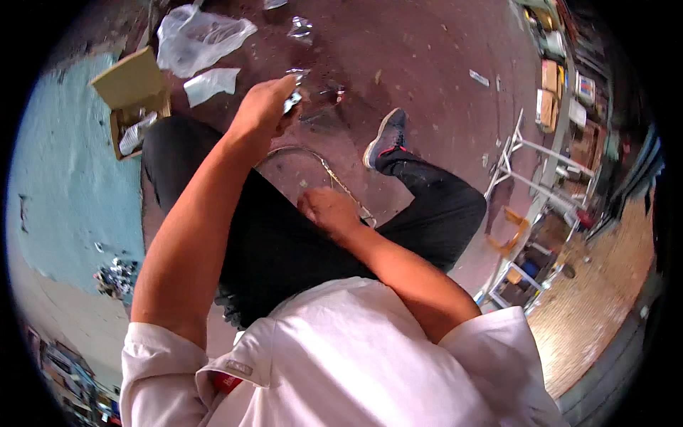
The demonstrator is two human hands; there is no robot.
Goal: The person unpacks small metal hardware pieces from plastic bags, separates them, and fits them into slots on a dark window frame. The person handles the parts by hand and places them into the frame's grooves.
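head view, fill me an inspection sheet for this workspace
surface: reddish-brown floor, stained, scraps on it
job's things: small shiny piece at the left hand; thin curved strip near the right hand
clutter: plastic bag, white sheet, open cardboard box
hands: left hand grips the piece; right hand curled, contents unclear
cables: nothing seen for certain
surroundings: white frame at right

Dim reddish floor (441, 71), brighter pale shirt (363, 341), strong fisheye bending, black corners, softness toward the rim.
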